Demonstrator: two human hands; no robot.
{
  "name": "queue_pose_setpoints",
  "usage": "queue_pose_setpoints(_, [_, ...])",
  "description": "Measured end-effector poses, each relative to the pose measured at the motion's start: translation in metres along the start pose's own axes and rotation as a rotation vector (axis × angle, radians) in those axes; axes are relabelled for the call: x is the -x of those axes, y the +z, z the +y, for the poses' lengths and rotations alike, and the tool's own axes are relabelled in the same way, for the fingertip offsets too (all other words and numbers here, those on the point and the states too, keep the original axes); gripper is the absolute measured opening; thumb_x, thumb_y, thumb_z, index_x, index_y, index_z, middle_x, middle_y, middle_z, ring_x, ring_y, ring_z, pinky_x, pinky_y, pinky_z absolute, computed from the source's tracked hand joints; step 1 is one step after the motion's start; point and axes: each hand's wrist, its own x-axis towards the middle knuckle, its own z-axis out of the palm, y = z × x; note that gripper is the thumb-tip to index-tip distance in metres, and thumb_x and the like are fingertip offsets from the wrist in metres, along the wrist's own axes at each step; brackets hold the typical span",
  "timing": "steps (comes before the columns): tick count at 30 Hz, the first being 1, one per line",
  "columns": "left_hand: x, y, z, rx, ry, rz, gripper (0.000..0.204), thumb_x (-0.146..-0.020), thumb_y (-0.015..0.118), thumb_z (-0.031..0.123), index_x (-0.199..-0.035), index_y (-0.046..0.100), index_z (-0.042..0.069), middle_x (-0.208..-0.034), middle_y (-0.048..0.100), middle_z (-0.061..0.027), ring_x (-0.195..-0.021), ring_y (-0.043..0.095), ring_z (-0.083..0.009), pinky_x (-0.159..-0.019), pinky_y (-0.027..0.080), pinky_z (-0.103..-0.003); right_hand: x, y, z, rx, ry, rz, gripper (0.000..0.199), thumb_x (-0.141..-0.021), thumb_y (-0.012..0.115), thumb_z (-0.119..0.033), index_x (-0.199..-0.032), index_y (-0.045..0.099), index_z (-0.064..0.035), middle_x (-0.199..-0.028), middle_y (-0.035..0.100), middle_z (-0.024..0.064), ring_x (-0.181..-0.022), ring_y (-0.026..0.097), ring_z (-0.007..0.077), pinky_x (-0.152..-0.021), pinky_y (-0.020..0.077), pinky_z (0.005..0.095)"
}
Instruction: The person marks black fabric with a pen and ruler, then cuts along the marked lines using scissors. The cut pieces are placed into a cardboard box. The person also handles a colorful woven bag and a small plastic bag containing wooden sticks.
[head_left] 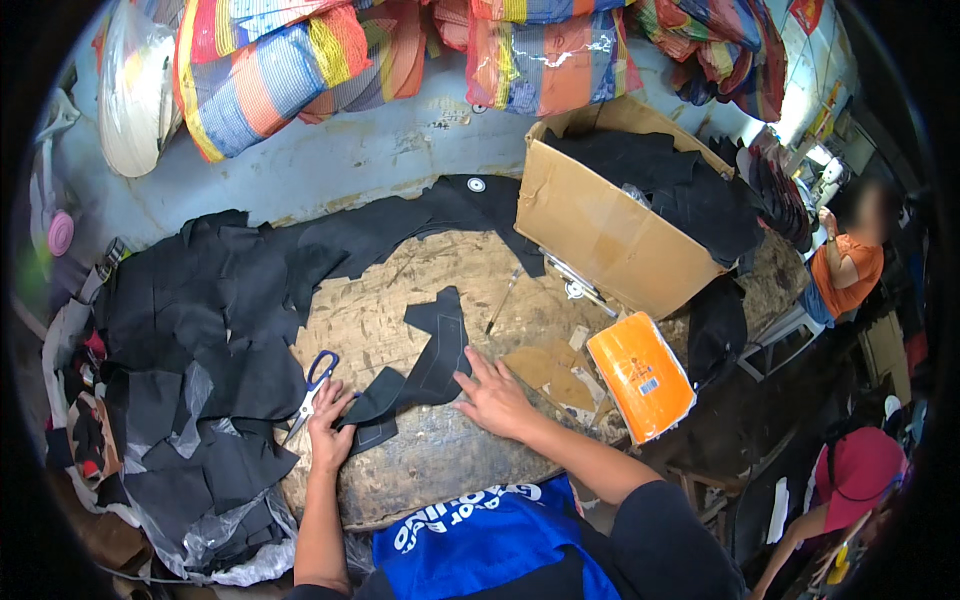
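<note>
A black cut piece of sheet material with pale marked lines lies across the wooden work surface, its left end curled up. My left hand has that left end between thumb and fingers. My right hand rests open at the piece's right edge, fingers spread. Close beside my left hand are scissors with dark blue handles, blades toward me; the hand partly covers them. A smaller black piece lies under the curled end. Beyond my right hand, a slim pen-like tool lies on the wood.
Piled black sheets cover the left and far side. A cardboard box full of black pieces stands at the far right, near an orange packet. Striped bags hang above. A person in orange sits at right; another wears a red cap.
</note>
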Motion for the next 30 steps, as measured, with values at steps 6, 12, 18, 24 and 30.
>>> queue_pose_setpoints(6, [0.015, -0.01, 0.034, 0.225, -0.255, -0.116, 0.037, -0.062, 0.051, -0.007, -0.095, 0.067, -0.002, -0.092, 0.067, -0.0118, -0.089, 0.064, -0.0216, -0.084, 0.048, -0.03, -0.029, -0.149, 0.066, -0.144, 0.137, 0.655, 0.04, -0.076, 0.071, -0.026, -0.106, 0.064, -0.0016, -0.11, 0.06, 0.0189, -0.102, 0.058, 0.0334, -0.087, 0.0469, 0.0401])
queue_pose_setpoints(12, [0.019, -0.026, 0.053, 0.637, -0.769, -0.372, 0.034, -0.074, 0.058, 0.001, -0.108, 0.061, 0.0, -0.09, 0.064, -0.0034, -0.076, 0.057, -0.0096, -0.07, 0.045, -0.023, -0.069, -0.299, 0.206, 0.294, 0.986, 1.011, 0.047, -0.072, 0.076, -0.038, -0.097, 0.067, 0.001, -0.088, 0.068, 0.0162, -0.077, 0.066, 0.0287, -0.067, 0.0502, 0.0392])
queue_pose_setpoints(18, [0.027, -0.05, 0.042, -0.146, -0.588, -0.782, 0.044, -0.07, 0.077, 0.038, -0.095, 0.068, 0.003, -0.075, 0.067, -0.0095, -0.071, 0.064, -0.0191, -0.067, 0.05, -0.033, -0.079, -0.303, 0.266, -0.663, 1.041, 0.877, 0.052, -0.07, 0.08, -0.026, -0.099, 0.057, 0.0112, -0.082, 0.06, 0.0128, -0.052, 0.058, 0.0189, -0.042, 0.046, 0.0301])
queue_pose_setpoints(24, [0.021, -0.071, 0.057, -0.562, -0.559, -0.787, 0.069, -0.06, 0.077, 0.055, -0.106, 0.065, 0.005, -0.091, 0.068, -0.0143, -0.088, 0.065, -0.0293, -0.077, 0.05, -0.039, -0.103, -0.326, 0.26, -1.103, 0.647, 1.161, 0.027, -0.079, 0.062, -0.02, -0.102, 0.057, -0.0086, -0.087, 0.056, 0.0054, -0.076, 0.054, 0.0237, -0.08, 0.048, 0.0415])
queue_pose_setpoints(30, [0.033, 0.021, 0.092, -0.439, -0.214, -0.296, 0.053, -0.067, 0.079, 0.038, -0.105, 0.062, 0.005, -0.088, 0.066, -0.0158, -0.084, 0.063, -0.0316, -0.076, 0.049, -0.04, -0.107, -0.373, 0.196, -1.649, -0.005, 1.058, 0.026, -0.08, 0.056, -0.013, -0.101, 0.057, 0.0009, -0.103, 0.063, 0.012, -0.097, 0.061, 0.0275, -0.092, 0.0458, 0.0449])
